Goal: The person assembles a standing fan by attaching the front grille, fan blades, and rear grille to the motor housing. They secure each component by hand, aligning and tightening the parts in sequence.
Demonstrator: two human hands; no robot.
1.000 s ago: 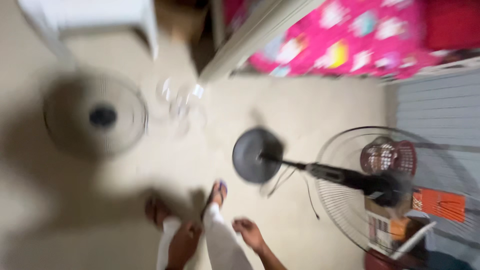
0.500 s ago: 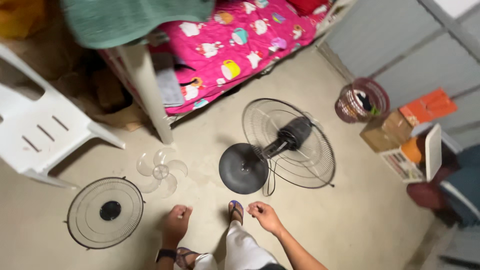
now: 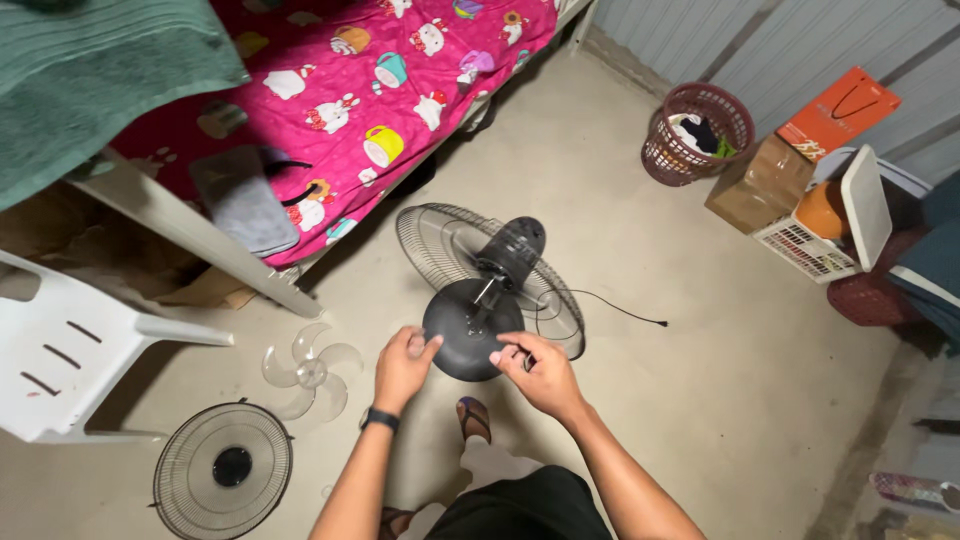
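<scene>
A black pedestal fan lies on the concrete floor, its round base (image 3: 462,308) toward me, its motor (image 3: 510,248) resting in the wire rear guard (image 3: 430,235). My left hand (image 3: 400,368), with a dark band on the wrist, reaches to the base's left edge with its fingers loosely curled. My right hand (image 3: 538,374) has its fingertips at the base's lower right rim. Neither hand visibly holds anything. A clear plastic fan blade (image 3: 310,372) and the round front guard (image 3: 222,470) lie on the floor to my left.
A bed with a pink patterned cover (image 3: 350,70) and a green towel (image 3: 90,70) stands behind the fan. A white plastic chair (image 3: 60,350) is at the left. A maroon basket (image 3: 665,160), cardboard box (image 3: 765,185) and orange bag (image 3: 840,110) line the right wall. The fan's cord (image 3: 620,308) trails right.
The view has swung and moved closer to the fan. Both hands have risen from beside my legs and reached forward to the fan's base.
</scene>
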